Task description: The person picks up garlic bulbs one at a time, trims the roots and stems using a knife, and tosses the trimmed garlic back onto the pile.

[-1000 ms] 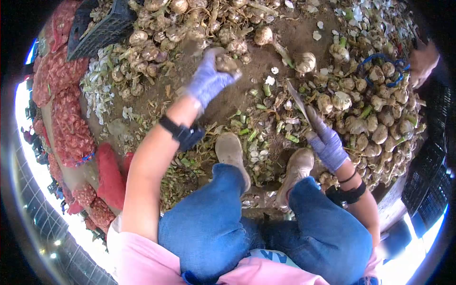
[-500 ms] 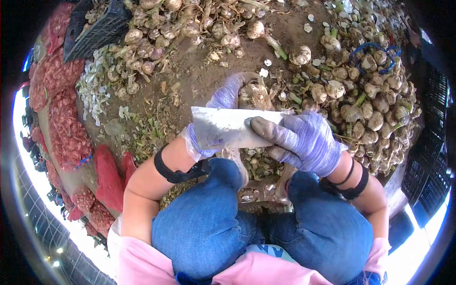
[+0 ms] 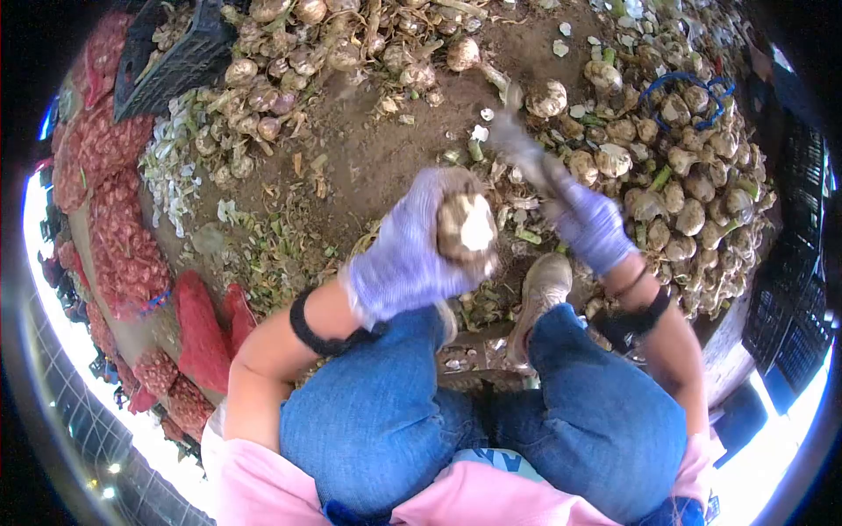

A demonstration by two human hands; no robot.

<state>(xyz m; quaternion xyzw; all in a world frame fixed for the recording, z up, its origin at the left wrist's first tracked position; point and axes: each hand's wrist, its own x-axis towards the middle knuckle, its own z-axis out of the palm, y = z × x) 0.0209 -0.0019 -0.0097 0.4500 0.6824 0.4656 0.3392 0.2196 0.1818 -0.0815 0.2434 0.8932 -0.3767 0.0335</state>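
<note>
We hold a garlic bulb (image 3: 469, 230) and a knife (image 3: 524, 151) apart.
Our left hand (image 3: 402, 252) wraps its fingers around the bulb, white face showing, before our knees (image 3: 558, 340); our right hand (image 3: 596, 226) clasps the knife, its blurred blade forward, near the heap of garlic (image 3: 691, 217) on the right.

My left hand (image 3: 408, 245) covers the left side of the garlic bulb (image 3: 467, 226), concealing that surface, while the bulb's underside is turned out of view. Above and to the right of the bulb, the knife (image 3: 519, 145) is motion-blurred, its edge outline indistinct, and its handle is partly concealed by my right hand (image 3: 596, 226), itself blurred. Below the bulb, my left shoe (image 3: 448, 323) is mostly hidden; far above and left of it, the black crate (image 3: 175, 74) is cut off by the top edge.
</note>
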